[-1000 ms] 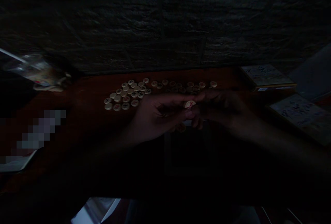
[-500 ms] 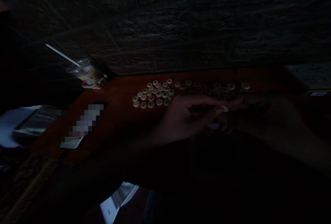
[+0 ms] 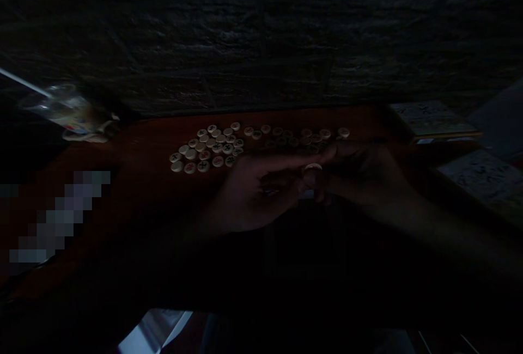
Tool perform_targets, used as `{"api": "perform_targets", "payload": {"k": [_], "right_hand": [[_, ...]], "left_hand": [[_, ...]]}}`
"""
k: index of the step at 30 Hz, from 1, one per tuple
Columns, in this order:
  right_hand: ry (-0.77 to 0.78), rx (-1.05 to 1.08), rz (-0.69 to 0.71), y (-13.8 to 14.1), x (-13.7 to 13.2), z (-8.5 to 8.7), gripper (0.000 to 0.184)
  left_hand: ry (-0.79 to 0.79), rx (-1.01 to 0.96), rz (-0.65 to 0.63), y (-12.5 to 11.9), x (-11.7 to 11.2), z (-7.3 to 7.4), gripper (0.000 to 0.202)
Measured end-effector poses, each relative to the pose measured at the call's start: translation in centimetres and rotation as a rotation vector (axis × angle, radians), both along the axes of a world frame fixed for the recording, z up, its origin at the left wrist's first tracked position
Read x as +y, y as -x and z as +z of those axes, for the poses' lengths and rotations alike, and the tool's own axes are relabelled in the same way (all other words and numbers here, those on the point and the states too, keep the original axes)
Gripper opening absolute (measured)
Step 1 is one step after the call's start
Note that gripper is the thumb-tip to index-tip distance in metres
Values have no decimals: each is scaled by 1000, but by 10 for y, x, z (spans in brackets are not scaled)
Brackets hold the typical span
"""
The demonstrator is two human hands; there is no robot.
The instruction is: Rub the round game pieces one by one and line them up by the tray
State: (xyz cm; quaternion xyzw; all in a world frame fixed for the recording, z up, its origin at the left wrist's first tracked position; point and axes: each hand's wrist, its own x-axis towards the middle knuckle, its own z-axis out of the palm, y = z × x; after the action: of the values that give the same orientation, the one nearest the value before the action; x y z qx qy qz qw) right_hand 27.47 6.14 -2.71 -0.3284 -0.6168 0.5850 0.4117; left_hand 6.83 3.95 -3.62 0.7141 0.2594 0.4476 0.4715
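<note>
In very dim light both of my hands meet over the near side of the wooden table. My left hand (image 3: 257, 190) is closed, its thumb and fingers reaching to a round Chinese chess piece (image 3: 314, 167). From the other side my right hand (image 3: 363, 171) pinches the same piece, its thumb over the face. A small pale patch shows below the fingers; I cannot make out what it is. Behind my left hand lie several loose chess pieces (image 3: 203, 166) with red or black characters, some blank side up. More pieces (image 3: 306, 133) lie in shadow beyond my hands.
A plastic cup (image 3: 73, 111) with a white straw stands at the left by the dark brick wall (image 3: 229, 43). A blurred-out flat object (image 3: 61, 223) lies on the table (image 3: 139, 147). Patterned boxes or boards (image 3: 433, 117) sit at the right.
The view has turned right, so the table things appear further left and more of the right side shows. My right thumb now covers part of the chess piece held between my hands.
</note>
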Motion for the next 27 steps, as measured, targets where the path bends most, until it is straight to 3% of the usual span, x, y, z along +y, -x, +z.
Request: {"api": "perform_targets", "payload": {"k": [17,22,27], "right_hand": [[22,16,45,0,-1,4,24],[15,31,27,-2,-1,4,27],[9,-20,-3,-1,-1,3,27]], "left_hand": [[6,-4,169,-5,2,2,27],[54,-9,200,-6,2,-1,33],[35,-14,230,-8,1,0,24]]}}
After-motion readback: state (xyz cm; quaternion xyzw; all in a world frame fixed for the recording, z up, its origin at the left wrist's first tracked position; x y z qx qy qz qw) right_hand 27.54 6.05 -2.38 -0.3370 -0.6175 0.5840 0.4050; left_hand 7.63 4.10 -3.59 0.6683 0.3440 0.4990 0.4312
